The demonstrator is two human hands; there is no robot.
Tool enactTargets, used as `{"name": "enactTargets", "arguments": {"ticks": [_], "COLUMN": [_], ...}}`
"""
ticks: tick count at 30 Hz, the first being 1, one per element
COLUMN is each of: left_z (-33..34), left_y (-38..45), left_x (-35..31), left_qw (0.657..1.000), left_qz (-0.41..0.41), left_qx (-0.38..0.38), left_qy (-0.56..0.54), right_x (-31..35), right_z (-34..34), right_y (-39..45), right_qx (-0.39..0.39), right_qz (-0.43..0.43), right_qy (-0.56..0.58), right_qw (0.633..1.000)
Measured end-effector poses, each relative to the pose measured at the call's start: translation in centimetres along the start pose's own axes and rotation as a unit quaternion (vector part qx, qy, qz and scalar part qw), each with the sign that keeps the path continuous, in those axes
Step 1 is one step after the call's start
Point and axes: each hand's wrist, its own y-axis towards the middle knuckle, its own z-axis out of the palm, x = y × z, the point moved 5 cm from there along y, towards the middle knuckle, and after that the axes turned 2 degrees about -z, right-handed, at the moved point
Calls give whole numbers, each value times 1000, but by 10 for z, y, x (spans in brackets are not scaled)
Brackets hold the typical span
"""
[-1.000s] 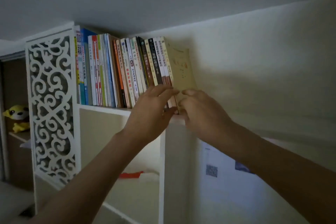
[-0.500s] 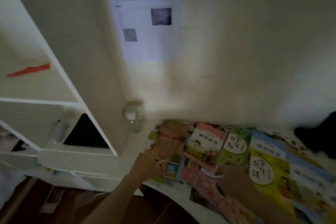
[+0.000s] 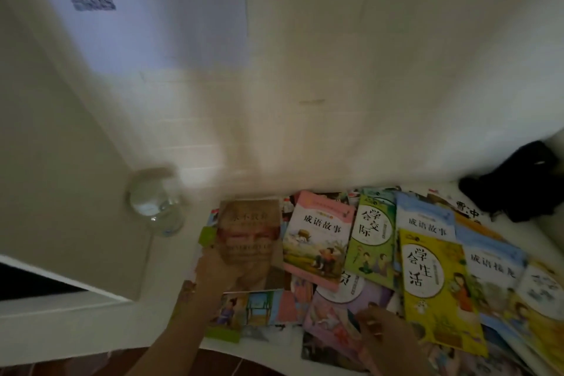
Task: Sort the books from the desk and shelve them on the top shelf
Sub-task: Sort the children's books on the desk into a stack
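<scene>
Cluttered white desk (image 3: 171,256) first: your left hand (image 3: 213,268) pinches the brown book (image 3: 250,241) at its seven o'clock corner; right hand (image 3: 378,327) rests curled on the overlapping books (image 3: 427,278). Lifting carelessly could nudge the glass (image 3: 157,201) at ten o'clock.

Left arm: bare from forearm to wrist, no sleeve in view.
Left hand (image 3: 218,268): bare, no glove; any ring or band is lost in motion blur.
Right arm: bare along the short stretch showing at the lower edge, no sleeve visible.
Right hand (image 3: 381,333): bare, no glove; fingers (image 3: 367,316) ungloved, with small pale glints at the tips, too blurred to identify.
Lighting: dim, both hands softly blurred.
</scene>
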Motion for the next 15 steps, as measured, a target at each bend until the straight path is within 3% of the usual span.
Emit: {"name": "enactTargets", "arguments": {"ticks": [2, 8, 9, 12, 15], "left_z": [-7, -56, -60, -37, 7], "left_y": [-1, -37, -44, -54, -45], "left_x": [-3, -51, -63, -96, -126], "left_qw": [996, 972, 961, 901, 927], "left_qz": [24, 165, 175, 146, 173], "left_qx": [23, -67, -39, 138, 165], "left_qy": [-80, -152, -209, -385, -290], "right_x": [-8, -5, -8, -10, -7], "right_z": [4, -7, -7, -9, -13], "right_y": [3, 16, 18, 26, 35], "right_qx": [-16, -49, -51, -58, -76], "right_qz": [14, -2, 0, 15, 18], "right_qy": [26, 92, 103, 143, 179], "right_qw": [999, 995, 993, 988, 981]}}
